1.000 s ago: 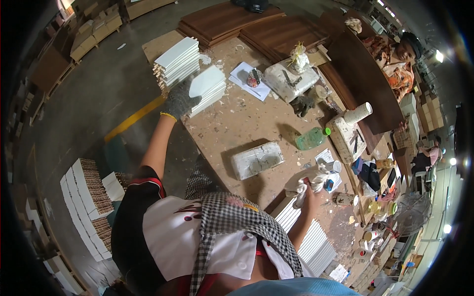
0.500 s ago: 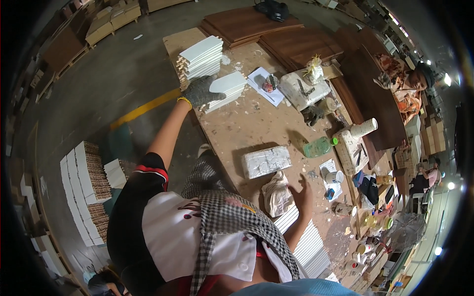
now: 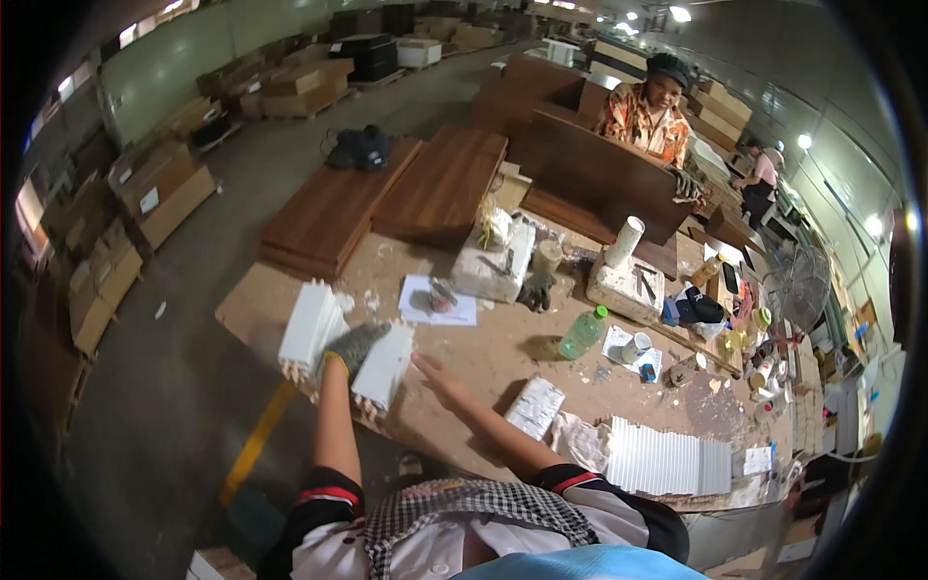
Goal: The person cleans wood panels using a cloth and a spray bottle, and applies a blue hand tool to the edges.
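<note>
head view: the gloved left hand (image 3: 350, 346) lies with loose fingers on two stacks of white ribbed strips (image 3: 385, 365) at the near left edge of the dusty workbench (image 3: 503, 358). the bare right hand (image 3: 432, 372), fingers straight and released, hovers just beside them. a green bottle (image 3: 583, 333) and a paper sheet (image 3: 437, 301) lie farther back.

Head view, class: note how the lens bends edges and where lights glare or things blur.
Head view: the worktable edge bows and a black fisheye rim frames the scene; ceiling lamps flare white at upper right; the bare right hand is slightly smeared, while the gloved left hand on the white stacked pieces looks sharper.
</note>
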`<state>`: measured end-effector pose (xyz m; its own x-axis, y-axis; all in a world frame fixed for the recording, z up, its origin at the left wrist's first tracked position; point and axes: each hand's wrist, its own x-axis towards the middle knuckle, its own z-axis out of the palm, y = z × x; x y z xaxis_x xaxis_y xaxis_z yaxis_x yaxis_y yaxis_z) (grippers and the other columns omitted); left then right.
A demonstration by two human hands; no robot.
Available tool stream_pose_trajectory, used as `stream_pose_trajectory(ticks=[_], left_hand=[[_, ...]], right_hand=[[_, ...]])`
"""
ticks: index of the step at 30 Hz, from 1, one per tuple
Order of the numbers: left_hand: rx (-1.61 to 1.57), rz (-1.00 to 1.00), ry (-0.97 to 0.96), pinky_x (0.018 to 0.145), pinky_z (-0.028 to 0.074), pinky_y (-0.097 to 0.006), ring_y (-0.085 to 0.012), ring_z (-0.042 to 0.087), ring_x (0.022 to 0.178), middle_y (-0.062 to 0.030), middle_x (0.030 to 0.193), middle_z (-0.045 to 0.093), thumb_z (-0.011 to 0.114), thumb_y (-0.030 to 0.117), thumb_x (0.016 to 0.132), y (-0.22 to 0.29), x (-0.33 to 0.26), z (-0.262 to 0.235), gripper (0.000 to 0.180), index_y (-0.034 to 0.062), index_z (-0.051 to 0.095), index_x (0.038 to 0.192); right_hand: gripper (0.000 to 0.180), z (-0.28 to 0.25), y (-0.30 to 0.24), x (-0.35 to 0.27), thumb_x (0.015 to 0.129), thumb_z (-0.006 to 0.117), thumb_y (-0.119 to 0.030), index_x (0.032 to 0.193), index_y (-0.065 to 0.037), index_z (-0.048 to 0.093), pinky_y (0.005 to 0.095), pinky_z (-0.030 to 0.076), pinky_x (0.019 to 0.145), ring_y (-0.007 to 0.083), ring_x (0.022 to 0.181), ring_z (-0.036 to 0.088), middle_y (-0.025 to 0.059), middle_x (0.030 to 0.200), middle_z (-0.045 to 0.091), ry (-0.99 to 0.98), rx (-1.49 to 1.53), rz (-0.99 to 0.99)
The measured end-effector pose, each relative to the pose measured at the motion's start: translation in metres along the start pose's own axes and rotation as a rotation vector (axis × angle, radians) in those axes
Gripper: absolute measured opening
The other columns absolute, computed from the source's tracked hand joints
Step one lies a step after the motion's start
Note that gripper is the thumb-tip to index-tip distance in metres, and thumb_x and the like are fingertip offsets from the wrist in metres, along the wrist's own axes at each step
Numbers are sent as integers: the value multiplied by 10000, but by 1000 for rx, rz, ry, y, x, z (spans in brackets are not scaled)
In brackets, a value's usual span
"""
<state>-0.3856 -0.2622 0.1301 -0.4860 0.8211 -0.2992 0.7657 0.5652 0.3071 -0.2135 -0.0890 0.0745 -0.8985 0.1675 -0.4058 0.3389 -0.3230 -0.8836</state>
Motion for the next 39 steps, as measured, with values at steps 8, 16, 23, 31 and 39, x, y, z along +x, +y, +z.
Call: stream_pose_trajectory(ticks=[8, 16, 23, 31, 39], left_hand=[[-751, -272, 161, 1100, 364, -354, -244, 492, 1328, -87, 1435, 545, 401, 627, 966, -36, 12, 37, 703, 94, 537, 1404], [-987, -527, 201, 1095, 358, -369, -333, 506, 1296, -231, 1466, 468, 370, 798, 865, -66, 41, 63, 1010, -29, 433, 1442], [-968, -567, 32, 1082, 357, -426, -377, 552, 1232, -248, 1246, 636, 230, 838, 860, -31, 38, 33, 1018, -11, 646, 1238], [-1230, -358, 392, 1057, 388, -390, -289, 533, 1233, -164, 1329, 597, 340, 652, 986, -28, -15, 52, 745, 27, 596, 1302], [-1908, -207, 237, 385, 321, -199, -43, 460, 485, 41, 745, 628, 341, 622, 1012, -9, -59, 94, 623, 108, 604, 1245]], right_hand=[[956, 82, -13, 63, 841, 503, -791, 1445, -52, 447, 424, 356, 1029, 268, 1240, 477, 119, 1378, 534, 221, 242, 59], [925, 98, 3, 75, 889, 407, -790, 1463, -64, 403, 342, 431, 947, 194, 1156, 532, 89, 1312, 556, 234, 443, -57], [981, 70, 26, 98, 882, 382, -806, 1501, -46, 359, 382, 366, 1097, 243, 1335, 453, 105, 1481, 458, 154, 590, -27], [980, 80, 62, 32, 894, 210, -828, 1497, -75, 379, 460, 154, 1155, 288, 1411, 290, 110, 1557, 358, 166, 477, 251], [862, 143, 35, -2, 934, 147, -777, 1191, -99, 613, 310, 438, 459, 225, 627, 591, 89, 897, 678, 172, 547, 141]])
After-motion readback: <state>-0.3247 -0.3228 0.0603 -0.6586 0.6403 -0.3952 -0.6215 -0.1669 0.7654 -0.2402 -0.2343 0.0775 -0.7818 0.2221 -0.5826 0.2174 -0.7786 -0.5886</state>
